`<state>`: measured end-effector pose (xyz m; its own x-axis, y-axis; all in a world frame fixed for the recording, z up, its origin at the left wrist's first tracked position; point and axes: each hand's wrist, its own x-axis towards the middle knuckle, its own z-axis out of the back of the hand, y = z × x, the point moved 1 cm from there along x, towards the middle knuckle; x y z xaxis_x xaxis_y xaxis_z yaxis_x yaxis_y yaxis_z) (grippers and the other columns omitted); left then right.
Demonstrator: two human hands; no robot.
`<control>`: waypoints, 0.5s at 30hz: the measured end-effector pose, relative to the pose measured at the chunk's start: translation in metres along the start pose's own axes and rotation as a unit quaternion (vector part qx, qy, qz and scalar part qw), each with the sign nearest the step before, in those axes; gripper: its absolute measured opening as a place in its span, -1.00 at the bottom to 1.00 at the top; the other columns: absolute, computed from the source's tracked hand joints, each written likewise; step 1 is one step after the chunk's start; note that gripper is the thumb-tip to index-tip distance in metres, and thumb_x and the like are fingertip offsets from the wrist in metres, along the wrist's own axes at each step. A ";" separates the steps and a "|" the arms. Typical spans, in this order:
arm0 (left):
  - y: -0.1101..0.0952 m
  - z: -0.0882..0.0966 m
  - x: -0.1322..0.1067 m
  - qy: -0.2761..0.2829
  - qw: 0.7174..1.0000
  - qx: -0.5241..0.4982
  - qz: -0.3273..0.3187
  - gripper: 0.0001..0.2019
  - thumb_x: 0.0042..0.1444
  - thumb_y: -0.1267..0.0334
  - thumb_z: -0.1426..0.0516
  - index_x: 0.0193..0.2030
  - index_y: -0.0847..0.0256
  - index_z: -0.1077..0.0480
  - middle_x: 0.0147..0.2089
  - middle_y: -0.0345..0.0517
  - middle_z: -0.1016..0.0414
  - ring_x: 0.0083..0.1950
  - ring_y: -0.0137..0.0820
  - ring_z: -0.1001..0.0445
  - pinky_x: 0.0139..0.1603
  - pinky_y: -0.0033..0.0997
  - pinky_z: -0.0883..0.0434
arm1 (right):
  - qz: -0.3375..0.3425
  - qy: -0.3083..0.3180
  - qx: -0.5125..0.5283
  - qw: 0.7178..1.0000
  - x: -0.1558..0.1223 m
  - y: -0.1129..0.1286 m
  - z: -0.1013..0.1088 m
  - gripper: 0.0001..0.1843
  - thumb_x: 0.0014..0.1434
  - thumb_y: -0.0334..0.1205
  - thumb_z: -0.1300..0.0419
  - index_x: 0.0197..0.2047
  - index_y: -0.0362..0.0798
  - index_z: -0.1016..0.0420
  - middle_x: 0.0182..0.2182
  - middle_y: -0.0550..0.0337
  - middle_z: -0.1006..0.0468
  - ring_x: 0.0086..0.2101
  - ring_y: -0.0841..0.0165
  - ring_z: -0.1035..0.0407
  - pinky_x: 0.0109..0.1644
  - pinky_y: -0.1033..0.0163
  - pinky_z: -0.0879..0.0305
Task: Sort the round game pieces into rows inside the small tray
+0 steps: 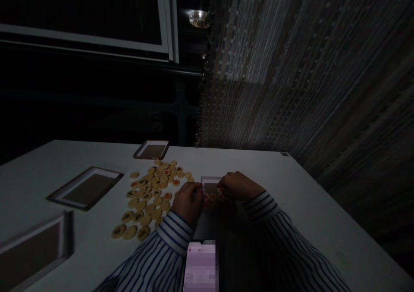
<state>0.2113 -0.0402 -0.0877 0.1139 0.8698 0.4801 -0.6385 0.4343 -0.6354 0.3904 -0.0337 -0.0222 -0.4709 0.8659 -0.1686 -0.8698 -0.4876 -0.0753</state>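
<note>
A small open box [211, 180] stands on the table between my hands. Inside its near part lie several round xiangqi pieces [213, 197] with red characters. My left hand [188, 202] is at the box's left edge, its fingers curled and closed; what they hold, if anything, is hidden. At the right edge my right hand [239, 186] reaches over with bent fingers, the fingertips pinched at a red-marked piece in the row. A loose heap of wooden xiangqi pieces [149, 208] spreads left of my left hand, some face up with black or red characters, others blank side up.
Open shallow trays lie at the table's back [135, 155], its left [86, 207] and its near left corner [68, 236]. A lit, pixelated phone-like screen [200, 266] is at the near edge. A bead curtain [258, 67] hangs behind the right side of the white table [291, 205]. The light is dim.
</note>
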 end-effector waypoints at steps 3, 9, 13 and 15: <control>0.000 0.000 0.000 0.003 1.000 -0.003 0.001 -0.82 0.00 0.35 -0.01 -0.32 0.24 -0.43 -0.30 -0.06 -0.50 -0.27 -0.38 -0.46 -0.21 -0.37 -0.41 | -0.004 0.001 0.002 1.000 0.001 -0.001 -0.002 -0.72 0.08 -0.24 0.01 -0.23 0.00 -0.49 -0.28 0.08 -0.54 -0.24 0.27 -0.39 -0.22 0.26 -0.18; 0.001 -0.001 0.000 0.010 1.000 -0.007 -0.003 -0.82 0.00 0.35 -0.01 -0.32 0.24 -0.43 -0.29 -0.05 -0.50 -0.26 -0.37 -0.47 -0.20 -0.35 -0.41 | -0.003 0.001 -0.001 1.000 0.002 -0.001 -0.004 -0.71 0.10 -0.21 0.03 -0.23 -0.02 -0.49 -0.28 0.06 -0.54 -0.23 0.27 -0.39 -0.22 0.25 -0.18; 0.001 -0.001 0.000 0.011 1.000 0.002 0.001 -0.82 -0.01 0.36 -0.01 -0.33 0.23 -0.43 -0.29 -0.07 -0.50 -0.26 -0.37 -0.47 -0.20 -0.35 -0.41 | -0.023 0.002 0.009 1.000 0.000 -0.006 0.000 -0.70 0.06 -0.26 0.00 -0.19 0.02 -0.48 -0.26 0.09 -0.53 -0.22 0.28 -0.38 -0.22 0.25 -0.17; 0.000 0.000 0.000 0.013 1.000 0.006 0.002 -0.83 -0.02 0.36 -0.01 -0.34 0.21 -0.43 -0.29 -0.08 -0.50 -0.26 -0.37 -0.47 -0.20 -0.35 -0.41 | -0.037 -0.002 0.015 0.999 -0.002 -0.008 0.002 -0.70 0.05 -0.26 -0.01 -0.18 0.04 -0.48 -0.25 0.09 -0.53 -0.21 0.27 -0.38 -0.21 0.24 -0.17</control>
<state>0.2116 -0.0401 -0.0875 0.1301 0.8775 0.4616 -0.6476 0.4278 -0.6306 0.3983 -0.0308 -0.0196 -0.4054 0.9001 -0.1596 -0.9063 -0.4186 -0.0584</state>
